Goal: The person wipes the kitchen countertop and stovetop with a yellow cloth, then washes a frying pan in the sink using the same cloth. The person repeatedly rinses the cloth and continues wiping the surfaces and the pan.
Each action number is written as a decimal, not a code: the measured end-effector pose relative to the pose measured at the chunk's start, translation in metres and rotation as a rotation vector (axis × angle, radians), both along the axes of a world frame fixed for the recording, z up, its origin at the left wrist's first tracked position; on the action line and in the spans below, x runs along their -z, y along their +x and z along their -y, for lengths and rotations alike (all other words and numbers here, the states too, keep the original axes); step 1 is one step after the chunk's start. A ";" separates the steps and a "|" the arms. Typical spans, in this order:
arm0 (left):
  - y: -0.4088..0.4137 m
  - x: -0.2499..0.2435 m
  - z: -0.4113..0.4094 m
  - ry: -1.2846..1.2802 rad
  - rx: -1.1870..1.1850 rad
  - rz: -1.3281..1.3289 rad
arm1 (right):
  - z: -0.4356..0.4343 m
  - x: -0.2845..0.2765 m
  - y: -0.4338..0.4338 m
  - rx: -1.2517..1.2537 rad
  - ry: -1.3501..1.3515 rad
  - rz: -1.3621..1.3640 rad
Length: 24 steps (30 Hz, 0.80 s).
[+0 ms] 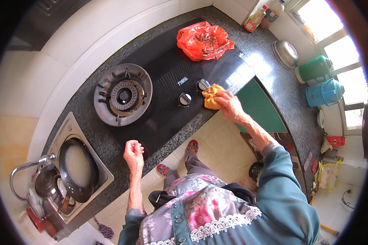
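My right hand (231, 107) grips a crumpled orange-yellow cloth (213, 95) against the front right part of the black glass gas cooktop (159, 119). Just beyond the cloth is one control knob (204, 84); a second knob (185, 99) lies to its left. Over the front edge of the counter, my left hand (133, 154) is curled into a loose fist, with nothing visible in it. The left burner with its round metal pan support (123, 95) is uncovered. A red plastic bag (190, 46) sits at the cooktop's right end, with dark brown matter showing in its middle.
A steel sink (105, 177) at left holds a wok (78, 168) with cloudy liquid and other cookware, beside a curved faucet (17, 171). Bottles (256, 20), a metal basin (285, 54), a green container (314, 69) and a blue one (325, 92) line the window side.
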<state>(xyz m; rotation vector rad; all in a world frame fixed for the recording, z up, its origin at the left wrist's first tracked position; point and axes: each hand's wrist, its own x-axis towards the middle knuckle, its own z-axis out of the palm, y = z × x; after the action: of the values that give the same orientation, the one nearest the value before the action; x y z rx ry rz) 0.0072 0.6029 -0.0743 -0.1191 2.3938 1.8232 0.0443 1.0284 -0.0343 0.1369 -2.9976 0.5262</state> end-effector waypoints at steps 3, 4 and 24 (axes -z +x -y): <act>-0.005 0.013 -0.010 -0.226 0.044 -0.184 | -0.038 0.003 -0.022 0.062 -0.014 -0.066; -0.007 0.016 -0.013 -0.302 0.052 -0.260 | -0.046 0.004 -0.031 0.071 -0.030 -0.025; -0.005 0.009 -0.037 -0.548 0.030 -0.421 | 0.029 0.016 -0.234 -0.376 -0.056 -0.009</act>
<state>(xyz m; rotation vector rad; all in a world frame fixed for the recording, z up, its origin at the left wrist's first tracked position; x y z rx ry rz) 0.0022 0.6402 -0.0831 0.2755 3.1081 1.2216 -0.1898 0.9998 -0.0501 0.7050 -2.9527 0.6370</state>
